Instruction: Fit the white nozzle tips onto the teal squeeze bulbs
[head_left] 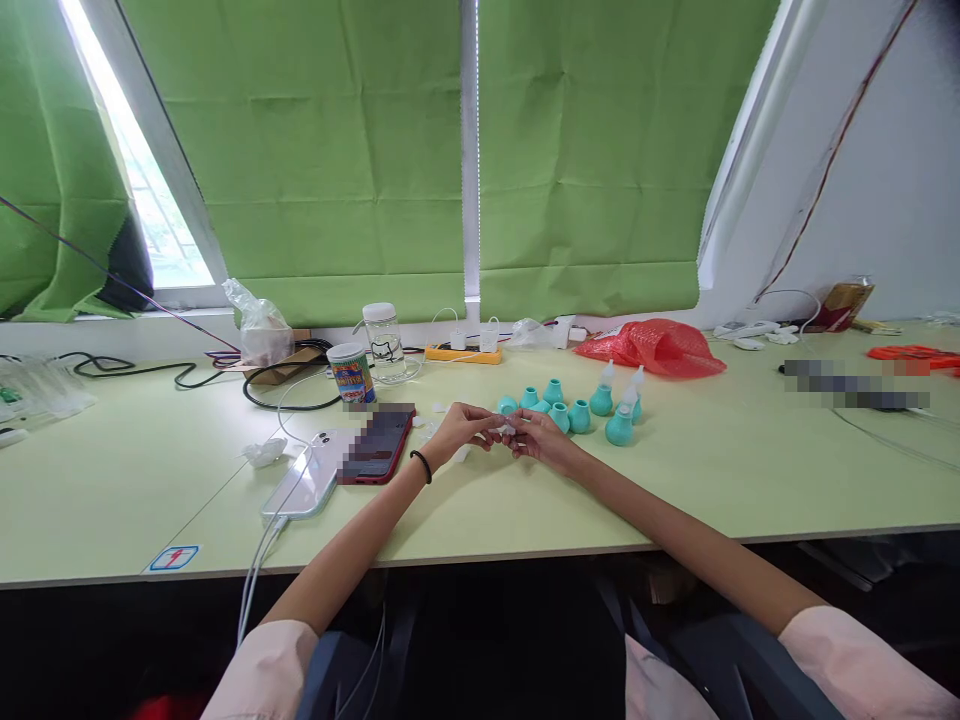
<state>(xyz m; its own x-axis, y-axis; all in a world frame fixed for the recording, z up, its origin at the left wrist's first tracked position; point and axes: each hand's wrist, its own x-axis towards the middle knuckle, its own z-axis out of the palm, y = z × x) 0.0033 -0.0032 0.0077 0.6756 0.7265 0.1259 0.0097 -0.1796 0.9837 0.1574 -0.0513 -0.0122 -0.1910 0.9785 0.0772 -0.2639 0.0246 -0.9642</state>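
My left hand (465, 432) and my right hand (546, 440) meet above the middle of the table, fingertips closed around a small translucent white piece (508, 429). Its exact shape is mostly covered by the fingers. Just beyond my right hand stand several teal squeeze bulbs (580, 417) with open necks. To their right, a few teal bulbs (619, 427) carry clear pointed tips, like nasal aspirators. Near my left wrist, small translucent pieces (461, 453) lie on the table, partly hidden by the hand.
Left of my hands lie a dark phone in a red case (379, 445) and a white phone (304, 485) on a cable. Behind are a can (351, 373), a glass jar (384, 343), an orange power strip (465, 355) and a red plastic bag (652, 347).
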